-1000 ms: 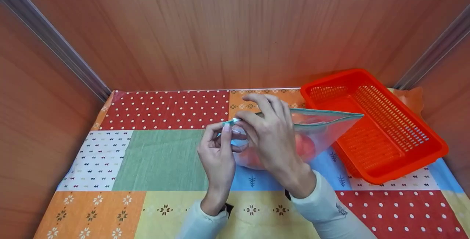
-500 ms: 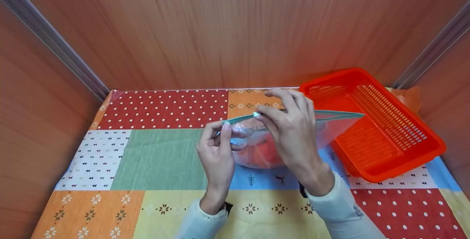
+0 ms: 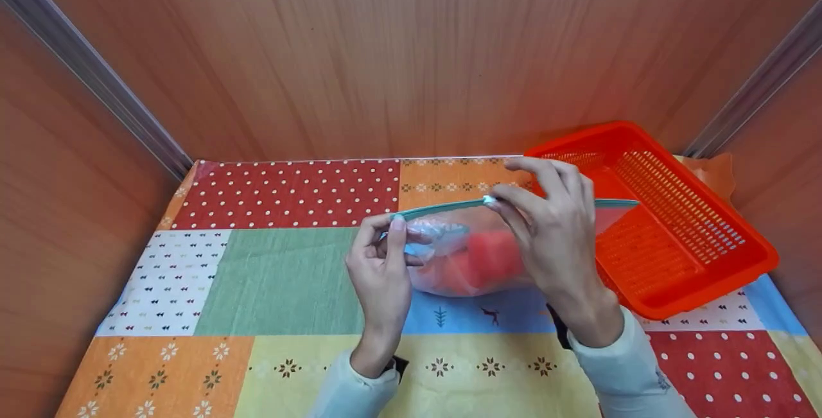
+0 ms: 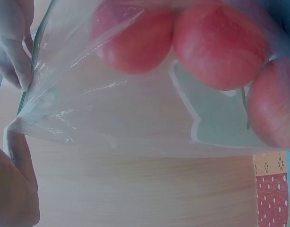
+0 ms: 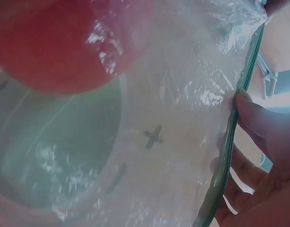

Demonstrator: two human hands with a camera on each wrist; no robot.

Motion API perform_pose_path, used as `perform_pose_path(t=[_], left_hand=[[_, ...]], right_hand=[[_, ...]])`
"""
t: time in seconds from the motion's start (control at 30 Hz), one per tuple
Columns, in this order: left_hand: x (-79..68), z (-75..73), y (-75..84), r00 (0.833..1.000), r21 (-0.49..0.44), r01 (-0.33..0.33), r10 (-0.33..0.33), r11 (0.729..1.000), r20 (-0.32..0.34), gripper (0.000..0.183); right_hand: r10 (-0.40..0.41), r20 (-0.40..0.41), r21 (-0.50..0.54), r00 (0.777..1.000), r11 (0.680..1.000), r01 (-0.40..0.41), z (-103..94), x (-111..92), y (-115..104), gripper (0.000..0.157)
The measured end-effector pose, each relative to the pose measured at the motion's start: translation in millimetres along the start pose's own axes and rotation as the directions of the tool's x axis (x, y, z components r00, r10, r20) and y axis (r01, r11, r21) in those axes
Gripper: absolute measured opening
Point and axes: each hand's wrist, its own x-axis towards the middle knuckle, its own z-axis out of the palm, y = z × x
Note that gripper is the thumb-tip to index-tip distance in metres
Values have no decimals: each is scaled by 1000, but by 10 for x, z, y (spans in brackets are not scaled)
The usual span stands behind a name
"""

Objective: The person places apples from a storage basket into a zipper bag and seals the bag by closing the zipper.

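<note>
A clear zip bag (image 3: 478, 286) with a green zip strip (image 3: 440, 207) stands in front of me in the head view. My left hand (image 3: 380, 270) pinches its left top corner between thumb and forefinger. Thumb and forefinger of my right hand (image 3: 555, 238) pinch a small white slider (image 3: 489, 200) on the strip, with the other fingers raised. Left of the slider the two lips lie together. Inside the bag are several red apples (image 4: 220, 45), low down in the head view. The right hand hides part of the bag's right side.
A red plastic basket (image 3: 758, 257) stands at the right, behind and beside the bag, overlapping the bag's right corner in the head view. A patchwork cloth (image 3: 289, 277) covers the table. Wood-grained panels (image 3: 411, 58) rise at the back and both sides.
My right hand has slid the white slider rightward along the strip, from near my left hand to about mid-bag, and the lips behind it have come together. The left hand keeps its place.
</note>
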Motion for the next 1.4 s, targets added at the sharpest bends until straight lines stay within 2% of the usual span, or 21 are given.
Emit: perform_pose_path(t=[0.13,0.57,1.1,1.4], left_hand=[[1,-7,9,1000,-3,13,-13,1000,-8,12],[13,-20,20,1000,-25,25,-25,999,-15,13],[23,-49,-8,1000,-37,14,-15,999,-13,14],[25,-41,-11,999,-40,33,-33,999,-14,14]], right_hand=[[-6,-27,2,1000,1000,6,-40,-6,64,15],[68,-58,-14,996,998,-69,-217,-62,235,16],[55,-60,-34,997,998,-57,-336,-95,399,20],[67,-59,-43,996,997,-69,-390,-104,483,21]])
